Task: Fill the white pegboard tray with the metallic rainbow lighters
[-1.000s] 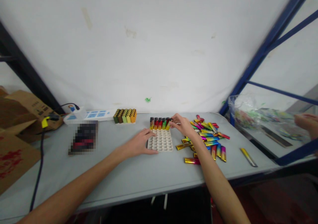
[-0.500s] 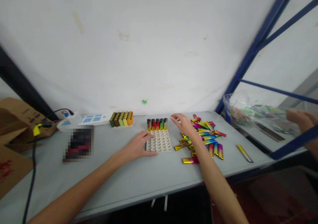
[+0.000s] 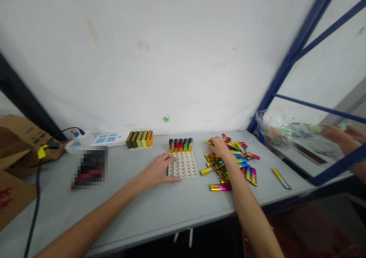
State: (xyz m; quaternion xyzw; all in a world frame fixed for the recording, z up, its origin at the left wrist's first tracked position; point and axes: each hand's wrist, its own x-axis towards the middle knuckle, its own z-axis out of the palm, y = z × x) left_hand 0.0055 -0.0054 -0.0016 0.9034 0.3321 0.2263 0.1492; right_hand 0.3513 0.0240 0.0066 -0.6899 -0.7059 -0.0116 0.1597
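My left hand grips the left side of a white tray with rows of round holes, thumb at its near edge and fingers over its far part. A row of several lighters with dark tops and red, green and gold bodies stands upright at the tray's far end. My right hand is over the left part of a pile of shiny metallic lighter sleeves. Its fingertips are closed on a gold lighter sleeve, partly hidden by the hand.
A block of upright lighters stands at the back, beside a white power strip. One gold sleeve lies apart at right. A cardboard box is at left. Beyond the blue frame are another person's hands and plastic bags.
My right hand has moved right and down from beside the lighter row onto the pile, closing on a gold sleeve. My left hand stays on the tray. The other person's hands have shifted left.
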